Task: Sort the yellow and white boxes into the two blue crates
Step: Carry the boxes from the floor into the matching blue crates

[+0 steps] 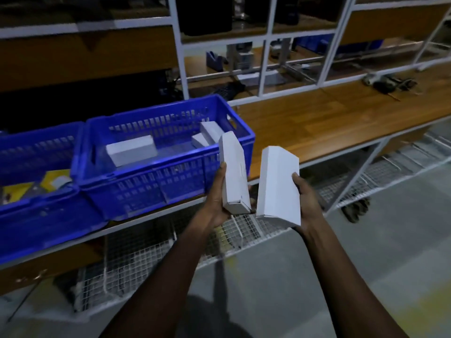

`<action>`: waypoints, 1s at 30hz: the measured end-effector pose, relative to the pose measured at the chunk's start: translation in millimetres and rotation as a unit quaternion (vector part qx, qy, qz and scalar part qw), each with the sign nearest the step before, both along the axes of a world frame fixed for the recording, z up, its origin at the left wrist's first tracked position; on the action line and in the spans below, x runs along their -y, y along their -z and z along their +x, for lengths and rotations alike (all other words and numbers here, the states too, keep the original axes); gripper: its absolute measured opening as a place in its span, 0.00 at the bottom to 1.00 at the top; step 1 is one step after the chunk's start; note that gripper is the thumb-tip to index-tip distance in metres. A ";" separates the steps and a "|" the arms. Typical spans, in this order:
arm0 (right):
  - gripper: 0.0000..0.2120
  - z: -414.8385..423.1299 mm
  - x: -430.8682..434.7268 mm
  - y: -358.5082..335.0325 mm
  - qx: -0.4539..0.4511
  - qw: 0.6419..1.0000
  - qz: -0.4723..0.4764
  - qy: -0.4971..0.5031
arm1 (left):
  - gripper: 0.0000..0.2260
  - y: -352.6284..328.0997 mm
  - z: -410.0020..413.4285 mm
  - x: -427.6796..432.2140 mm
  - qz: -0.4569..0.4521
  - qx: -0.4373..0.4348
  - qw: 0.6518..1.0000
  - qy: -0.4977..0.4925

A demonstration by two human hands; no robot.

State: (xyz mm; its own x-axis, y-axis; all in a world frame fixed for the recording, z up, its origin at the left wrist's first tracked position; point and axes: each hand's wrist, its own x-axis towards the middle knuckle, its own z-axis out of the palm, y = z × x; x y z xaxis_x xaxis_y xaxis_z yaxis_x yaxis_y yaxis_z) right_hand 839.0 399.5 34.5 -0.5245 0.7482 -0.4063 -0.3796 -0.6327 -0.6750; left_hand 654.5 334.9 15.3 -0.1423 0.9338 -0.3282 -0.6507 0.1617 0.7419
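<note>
Two flat white cardboard boxes (234,172) (278,186), hands (214,203) (308,200) gripping

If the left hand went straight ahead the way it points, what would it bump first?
Most likely the right blue crate, near its right end: the left hand and its white box point there. Depth is unclear, so it might just miss the corner.

The wooden desk (317,123) is carrying a blue crate (151,189) at its near edge, a second blue crate (36,215) sitting against its side; dark clutter (388,84) is lying well apart, farther along.
</note>
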 end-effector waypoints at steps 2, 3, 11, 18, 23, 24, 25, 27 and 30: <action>0.20 -22.0 -8.2 -7.4 0.001 1.000 0.010 -0.013 | 0.43 -10.9 -20.6 1.8 0.015 -0.015 1.000 -0.022; 0.19 -32.4 -12.4 -12.6 -0.005 1.000 0.015 -0.022 | 0.40 -15.6 -30.4 2.0 0.017 -0.032 0.999 -0.031; 0.19 -120.4 -79.9 -44.7 0.003 0.987 0.117 -0.106 | 0.40 -51.6 -110.5 -35.9 -0.007 -0.176 0.970 -0.166; 0.16 -200.6 -151.8 -71.1 0.142 0.958 0.247 -0.039 | 0.46 -85.6 -168.1 -85.9 -0.132 -0.328 0.904 -0.239; 0.22 -249.2 -181.9 -83.2 0.198 0.921 0.328 -0.073 | 0.41 -117.4 -197.6 -115.1 -0.162 -0.436 0.840 -0.278; 0.22 -257.8 -184.6 -82.4 0.204 0.913 0.345 -0.078 | 0.41 -120.6 -202.7 -119.2 -0.175 -0.460 0.826 -0.276; 0.22 -266.4 -186.7 -79.8 0.216 0.903 0.363 -0.083 | 0.39 -120.2 -208.5 -122.7 -0.193 -0.489 0.806 -0.273; 0.19 -279.8 -191.3 -69.0 0.251 0.875 0.396 -0.121 | 0.36 -110.5 -214.9 -125.0 -0.227 -0.539 0.775 -0.239; 0.11 -283.7 -192.3 -44.7 0.335 0.816 0.418 -0.219 | 0.32 -84.3 -211.0 -116.7 -0.279 -0.593 0.750 -0.095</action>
